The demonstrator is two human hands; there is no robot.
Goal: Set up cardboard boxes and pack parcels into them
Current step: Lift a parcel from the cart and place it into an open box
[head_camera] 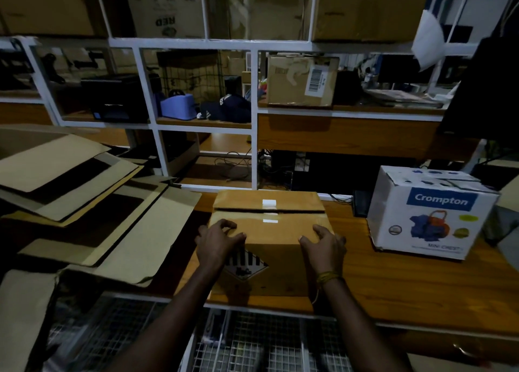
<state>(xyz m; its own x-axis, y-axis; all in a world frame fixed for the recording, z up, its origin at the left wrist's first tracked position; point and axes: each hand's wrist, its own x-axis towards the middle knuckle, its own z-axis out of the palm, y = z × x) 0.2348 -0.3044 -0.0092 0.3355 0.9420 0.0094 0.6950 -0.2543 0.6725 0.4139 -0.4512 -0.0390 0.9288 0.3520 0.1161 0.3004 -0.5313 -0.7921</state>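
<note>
Brown cardboard box (269, 231) sits on the wooden surface (393, 281), its top flaps closed. The left hand (217, 243) and right hand (325, 246) grip its near top corners, fingers curled over the edges. Flattened cartons (92, 203) lie just left.

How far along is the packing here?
Done: one brown box stands assembled on the table, its top flaps folded shut.
In hand: the left hand and right hand grip its near corners.
Left: many flat cardboard sheets lie unfolded. What the box holds cannot be seen.
</note>
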